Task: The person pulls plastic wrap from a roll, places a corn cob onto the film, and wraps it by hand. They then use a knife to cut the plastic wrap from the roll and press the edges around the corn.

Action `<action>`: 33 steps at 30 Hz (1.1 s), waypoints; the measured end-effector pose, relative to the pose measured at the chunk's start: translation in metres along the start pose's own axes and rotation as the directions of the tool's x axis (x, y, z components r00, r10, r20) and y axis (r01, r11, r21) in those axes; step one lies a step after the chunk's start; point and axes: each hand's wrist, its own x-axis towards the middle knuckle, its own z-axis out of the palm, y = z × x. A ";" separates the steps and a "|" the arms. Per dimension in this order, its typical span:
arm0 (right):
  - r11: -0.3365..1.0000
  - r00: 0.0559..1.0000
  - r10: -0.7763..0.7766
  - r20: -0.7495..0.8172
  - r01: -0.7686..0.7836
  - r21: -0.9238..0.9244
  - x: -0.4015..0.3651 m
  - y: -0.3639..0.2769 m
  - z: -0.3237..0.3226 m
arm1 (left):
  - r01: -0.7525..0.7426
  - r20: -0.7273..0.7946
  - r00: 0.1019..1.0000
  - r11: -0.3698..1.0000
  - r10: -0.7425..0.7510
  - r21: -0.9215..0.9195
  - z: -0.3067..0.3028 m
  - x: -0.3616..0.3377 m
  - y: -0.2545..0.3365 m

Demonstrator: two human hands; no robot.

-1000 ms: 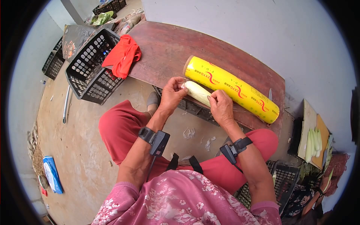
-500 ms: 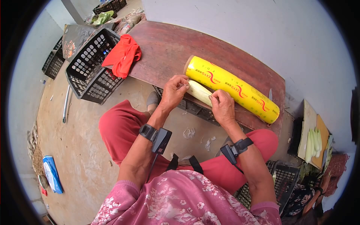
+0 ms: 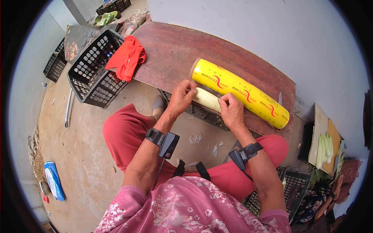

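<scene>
A long pale green vegetable [image 3: 208,99], peeled-looking and smooth, lies slantwise along the front edge of the table, between my two hands. My left hand [image 3: 182,97] is closed in a pinch at its left end. At the other end, the thumb and fingers of my right hand [image 3: 232,110] are pinched together. Just behind the vegetable rests a big yellow roll of cling film [image 3: 241,93] with red and dark print. Any clear film between the hands is too faint to make out.
The reddish-brown table [image 3: 167,46] carries a knife [image 3: 280,98] behind the roll. A red cloth [image 3: 126,58] hangs over a black crate [image 3: 95,66] at the left. At the right, pale vegetables [image 3: 325,149] lie on cardboard, near another person's arm [image 3: 328,204].
The vegetable has moved slightly toward me, away from the roll, and less of it shows between my hands. My left hand has dropped a little; my right hand barely moved.
</scene>
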 end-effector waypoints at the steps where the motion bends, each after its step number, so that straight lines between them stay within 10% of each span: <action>1: 1.000 1.000 -0.006 -0.009 0.006 -0.017 0.000 0.001 0.001 | -0.019 -0.005 1.000 1.000 0.019 0.021 0.000 0.000 -0.003; 33: 0.896 0.963 -0.259 0.071 0.267 -0.355 0.006 0.009 0.002 | -0.017 -0.012 1.000 0.981 0.019 0.195 -0.001 0.006 0.002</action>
